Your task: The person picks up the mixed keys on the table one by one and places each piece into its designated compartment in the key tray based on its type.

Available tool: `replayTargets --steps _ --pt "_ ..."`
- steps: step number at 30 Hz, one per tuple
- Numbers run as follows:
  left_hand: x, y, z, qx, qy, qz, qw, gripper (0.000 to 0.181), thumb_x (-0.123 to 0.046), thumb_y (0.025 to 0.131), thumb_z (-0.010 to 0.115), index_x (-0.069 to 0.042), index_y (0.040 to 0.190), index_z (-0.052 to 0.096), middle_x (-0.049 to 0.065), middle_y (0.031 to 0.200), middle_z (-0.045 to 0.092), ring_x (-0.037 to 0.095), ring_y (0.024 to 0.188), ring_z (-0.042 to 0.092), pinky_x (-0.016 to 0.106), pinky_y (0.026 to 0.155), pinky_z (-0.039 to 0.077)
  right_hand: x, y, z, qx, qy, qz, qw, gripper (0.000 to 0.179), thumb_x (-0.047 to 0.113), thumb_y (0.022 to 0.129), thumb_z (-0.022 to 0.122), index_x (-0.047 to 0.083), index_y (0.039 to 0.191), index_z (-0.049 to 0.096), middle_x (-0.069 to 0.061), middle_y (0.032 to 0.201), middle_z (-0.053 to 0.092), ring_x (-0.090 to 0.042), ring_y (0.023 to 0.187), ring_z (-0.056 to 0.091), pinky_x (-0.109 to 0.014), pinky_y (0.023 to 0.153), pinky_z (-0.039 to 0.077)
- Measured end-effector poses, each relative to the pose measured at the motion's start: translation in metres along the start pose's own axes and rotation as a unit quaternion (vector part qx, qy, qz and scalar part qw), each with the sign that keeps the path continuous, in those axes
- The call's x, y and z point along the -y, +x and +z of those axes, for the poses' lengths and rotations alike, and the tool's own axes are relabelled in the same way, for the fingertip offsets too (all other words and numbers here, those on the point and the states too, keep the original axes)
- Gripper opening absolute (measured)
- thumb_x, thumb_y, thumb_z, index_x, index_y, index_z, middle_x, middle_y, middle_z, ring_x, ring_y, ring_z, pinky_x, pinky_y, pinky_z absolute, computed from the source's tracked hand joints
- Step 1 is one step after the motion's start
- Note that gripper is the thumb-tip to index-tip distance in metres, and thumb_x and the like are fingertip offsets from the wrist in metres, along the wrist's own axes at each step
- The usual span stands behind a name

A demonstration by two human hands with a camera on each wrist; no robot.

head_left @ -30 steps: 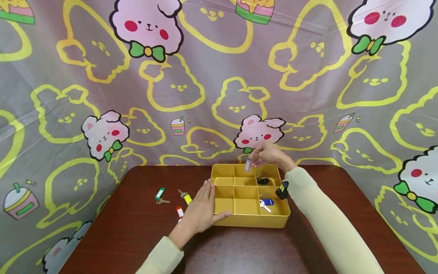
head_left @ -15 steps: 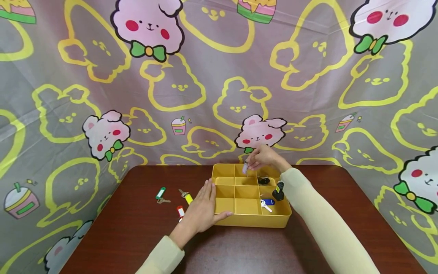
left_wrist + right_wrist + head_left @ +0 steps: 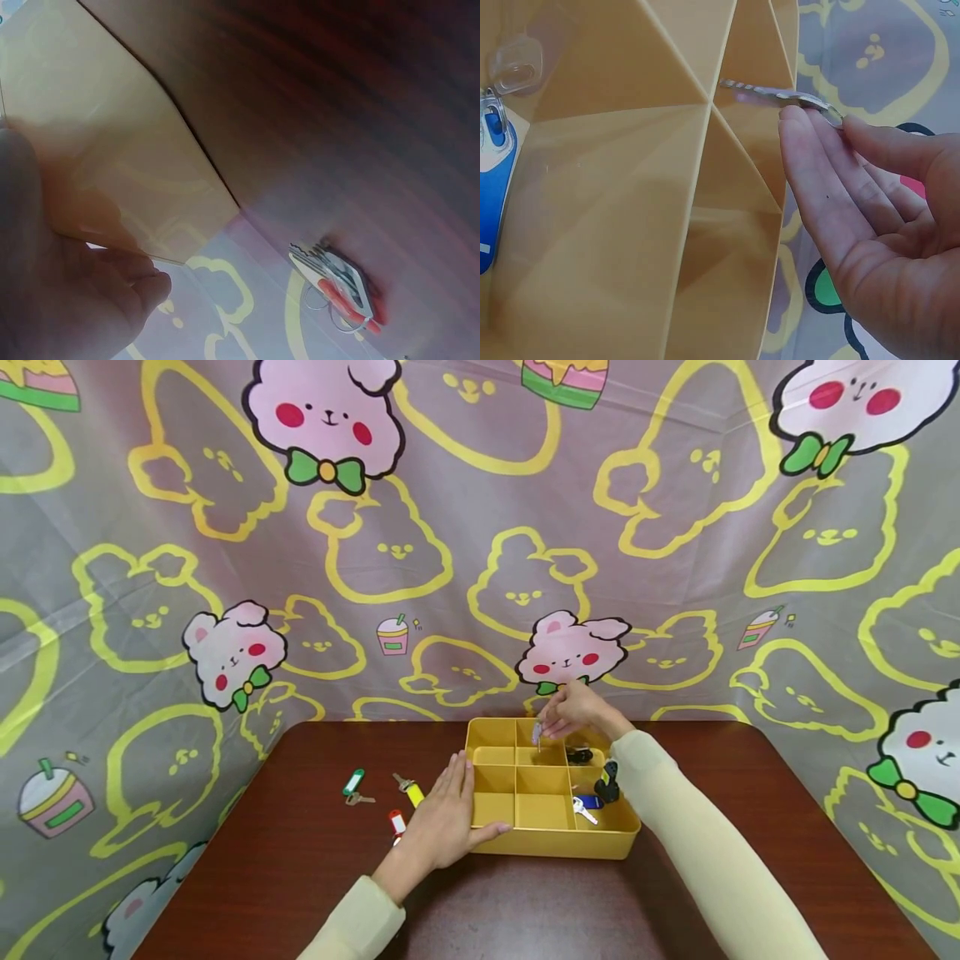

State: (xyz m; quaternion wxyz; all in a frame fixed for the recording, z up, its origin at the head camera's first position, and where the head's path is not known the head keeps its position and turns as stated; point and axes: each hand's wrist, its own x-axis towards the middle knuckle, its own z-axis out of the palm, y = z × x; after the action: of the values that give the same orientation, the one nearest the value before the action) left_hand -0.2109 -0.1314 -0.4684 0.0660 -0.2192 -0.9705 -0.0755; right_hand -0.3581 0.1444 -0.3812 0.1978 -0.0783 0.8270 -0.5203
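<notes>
A yellow divided box (image 3: pixel 555 843) stands on the table, with my left hand (image 3: pixel 442 822) against its left wall, fingers straight and thumb over the front rim. Above the back middle compartment, my right hand (image 3: pixel 576 710) pinches a key (image 3: pixel 754 91) by its ring end between thumb and fingertips. The key's blade points down into the box, and a pale purple tag (image 3: pixel 536 732) hangs with it. A silver key (image 3: pixel 584 811) with a blue tag (image 3: pixel 592 802) lies in the front right compartment. Something black (image 3: pixel 579 756) lies in the back right one.
Left of the box lie a key with a green tag (image 3: pixel 353 782), one with a yellow tag (image 3: pixel 415 792) and one with a red tag (image 3: pixel 349 300). A patterned curtain (image 3: pixel 450 568) hangs behind the table (image 3: pixel 300 860). The black wrist camera (image 3: pixel 608 782) sits under my right wrist.
My right hand has lowered slightly toward the back middle compartment, carrying the key and purple tag down with it. The left hand stays in place against the box.
</notes>
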Motion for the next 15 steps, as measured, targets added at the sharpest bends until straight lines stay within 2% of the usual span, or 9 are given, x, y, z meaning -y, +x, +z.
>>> replayTargets --steps 5,8,15 --pt "-0.0005 0.0003 -0.0001 0.002 0.003 -0.001 1.0 0.114 -0.08 0.095 0.048 0.008 0.163 0.023 0.026 0.175 0.011 0.039 0.164 0.019 0.048 0.131 0.03 -0.0013 0.0006 0.0001 0.0 -0.002 0.001 1.0 0.027 0.001 0.103 0.06 -0.018 0.121 0.069 -0.034 0.112 0.075 -0.022 0.076 0.08 -0.046 0.086 0.066" --pt "-0.0005 0.0005 -0.0001 0.0 0.004 -0.001 1.0 0.114 -0.08 0.095 0.048 0.008 0.163 0.023 0.026 0.175 0.011 0.039 0.164 0.019 0.048 0.131 0.029 -0.0008 -0.0007 0.0 -0.001 -0.004 0.0 1.0 0.029 0.002 0.104 0.06 -0.018 0.123 0.067 -0.037 0.116 0.073 -0.023 0.078 0.08 -0.047 0.087 0.065" --pt "0.0005 0.0004 0.0021 -0.003 0.006 -0.001 1.0 0.114 -0.08 0.095 0.048 0.008 0.163 0.023 0.026 0.175 0.012 0.041 0.163 0.021 0.048 0.131 0.03 0.0019 -0.0078 -0.0008 -0.007 -0.017 -0.004 0.9998 0.029 0.002 0.105 0.059 -0.018 0.123 0.067 -0.034 0.114 0.075 -0.021 0.078 0.079 -0.039 0.078 0.067"
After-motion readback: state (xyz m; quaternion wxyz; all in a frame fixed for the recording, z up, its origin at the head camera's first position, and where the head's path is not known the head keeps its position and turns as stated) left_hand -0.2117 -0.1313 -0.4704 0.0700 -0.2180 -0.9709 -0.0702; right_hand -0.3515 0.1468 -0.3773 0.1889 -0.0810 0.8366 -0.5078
